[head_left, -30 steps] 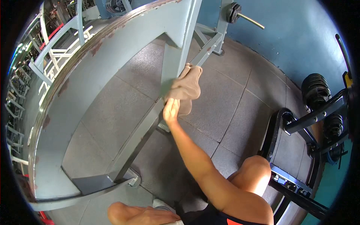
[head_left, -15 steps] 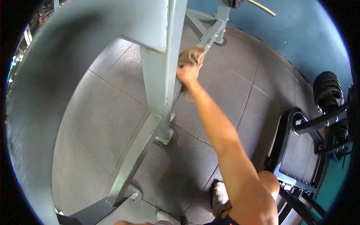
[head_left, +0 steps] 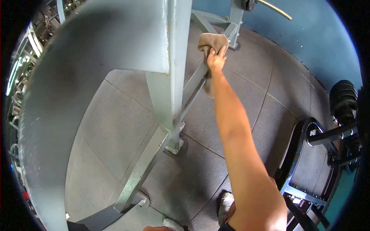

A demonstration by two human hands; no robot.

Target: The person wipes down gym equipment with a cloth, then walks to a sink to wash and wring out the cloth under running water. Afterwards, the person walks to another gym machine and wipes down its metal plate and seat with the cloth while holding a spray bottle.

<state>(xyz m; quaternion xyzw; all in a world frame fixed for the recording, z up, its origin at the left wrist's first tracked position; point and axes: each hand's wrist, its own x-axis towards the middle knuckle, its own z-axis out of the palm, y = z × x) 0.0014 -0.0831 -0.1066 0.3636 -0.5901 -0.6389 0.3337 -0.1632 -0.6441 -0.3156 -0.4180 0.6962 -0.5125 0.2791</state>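
Observation:
My right arm reaches far forward, and my right hand (head_left: 216, 59) presses a tan cloth (head_left: 214, 40) onto a grey steel beam (head_left: 195, 81) low on the machine's frame. The fingers curl over the cloth, which wraps the beam, and one end of it hangs below beside my wrist. Left of the hand stands a thick grey upright post (head_left: 176, 77), with a sloping brace (head_left: 142, 171) at its foot. A sliver of skin shows at the bottom edge; whether it is a hand or a leg cannot be made out. My left hand is not recognisable anywhere.
A large curved grey panel (head_left: 77, 77) fills the left side close to me. Right of me is a black rack frame (head_left: 298, 142) with dark round weights (head_left: 344, 100) behind it. Dark rubber floor tiles (head_left: 246, 92) run to a blue wall (head_left: 308, 38). My shoe (head_left: 226, 204) is below.
My right hand has slid the cloth forward along the beam, away from the upright post. The cloth now spreads wider over the beam. The view has shifted slightly.

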